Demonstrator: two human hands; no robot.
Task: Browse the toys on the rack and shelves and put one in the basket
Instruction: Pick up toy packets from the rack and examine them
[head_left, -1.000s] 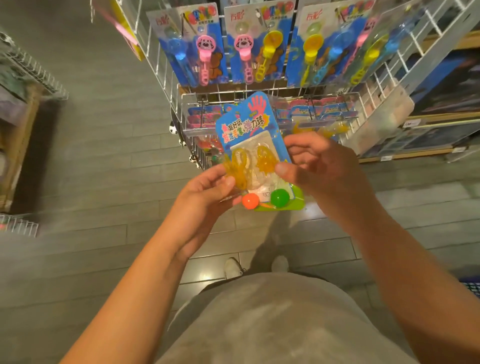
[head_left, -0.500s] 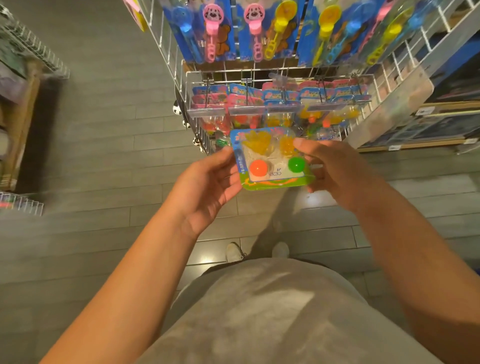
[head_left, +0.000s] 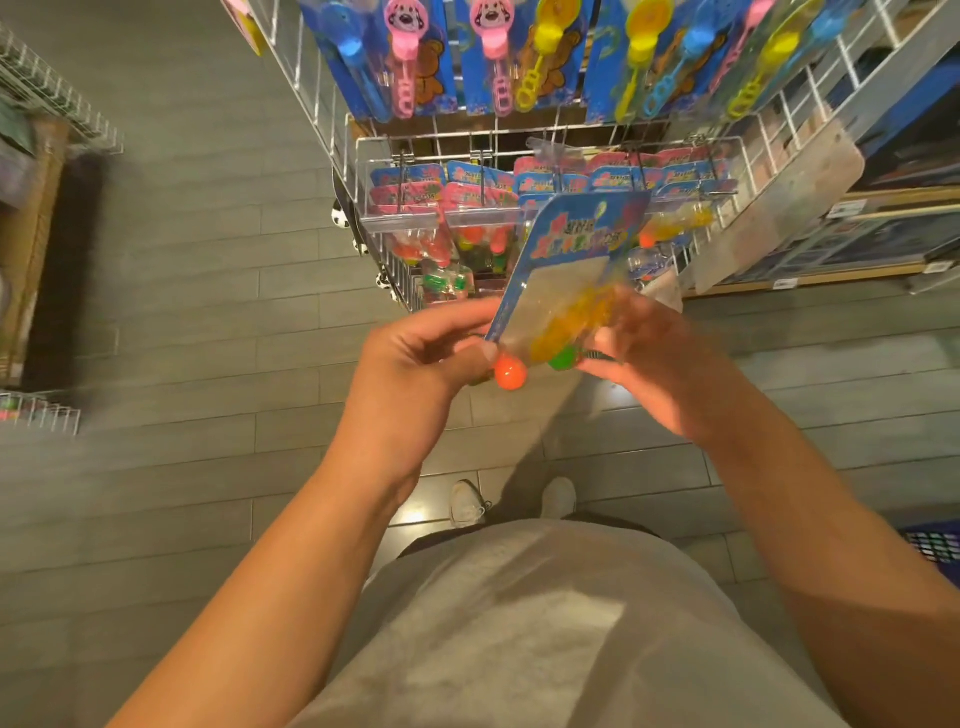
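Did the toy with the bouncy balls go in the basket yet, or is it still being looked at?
Not yet. A toy pack is already off the rack. Right now the left hand and right hand hold its bottom corners, in front of the rack. Left to do: put it in the blue basket, just visible at the right edge.

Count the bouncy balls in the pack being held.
2: an orange ball at the pack's lower left corner, a green ball just right of it. Others may be hidden behind fingers.
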